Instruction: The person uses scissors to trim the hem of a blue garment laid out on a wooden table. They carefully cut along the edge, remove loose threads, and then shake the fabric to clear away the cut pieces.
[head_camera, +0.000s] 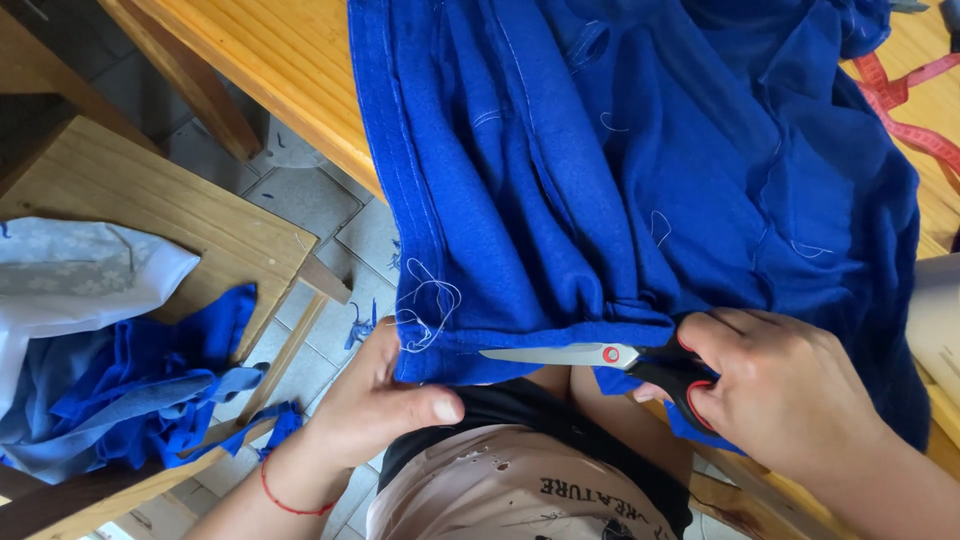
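The fabric (640, 170) hangs over the table's (270, 60) near edge. Scissors (600, 356) lie along its near hem, between the left hand (385, 400) and right hand (775, 385). Fabric scraps (130, 390) rest on a stool (160, 210) at left; a measuring tape (905, 100) lies far right.

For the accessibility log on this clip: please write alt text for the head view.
Seen from above, a person's right hand works black-handled scissors along the lower edge of a blue fabric draped over a wooden table, while the left hand holds that edge. More blue scraps lie on a wooden stool at left, and a red measuring tape lies at top right.
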